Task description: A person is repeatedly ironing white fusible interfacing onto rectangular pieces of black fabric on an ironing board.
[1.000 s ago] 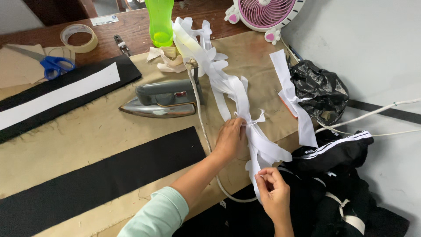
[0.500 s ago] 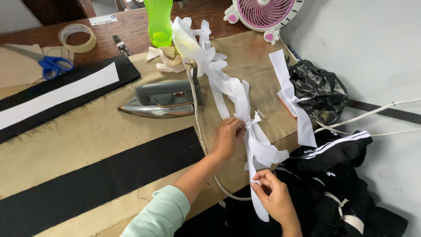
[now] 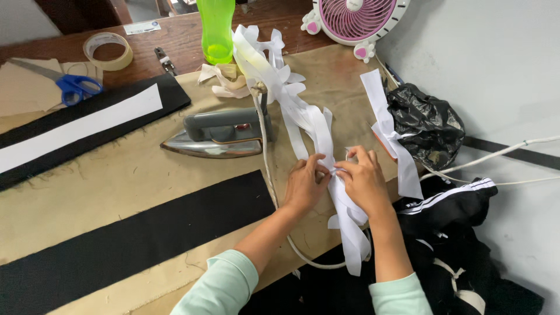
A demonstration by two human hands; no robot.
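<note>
White strip bundle (image 3: 326,151) on worktop (image 3: 116,175) beside iron (image 3: 219,133). Left hand (image 3: 304,185), right hand (image 3: 363,179) fingers pinching one strip mid-length. Best keep strip flat, untwisted, clear of iron cord (image 3: 269,175), black strip (image 3: 128,233).

Iron (image 3: 219,133), scissors (image 3: 74,87), tape roll (image 3: 108,51), fan (image 3: 356,20)

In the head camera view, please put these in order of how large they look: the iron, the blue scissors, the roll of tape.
1. Iron, clearly the largest.
2. Scissors.
3. Tape roll, not far behind the scissors; both lie farther from the camera.
</note>
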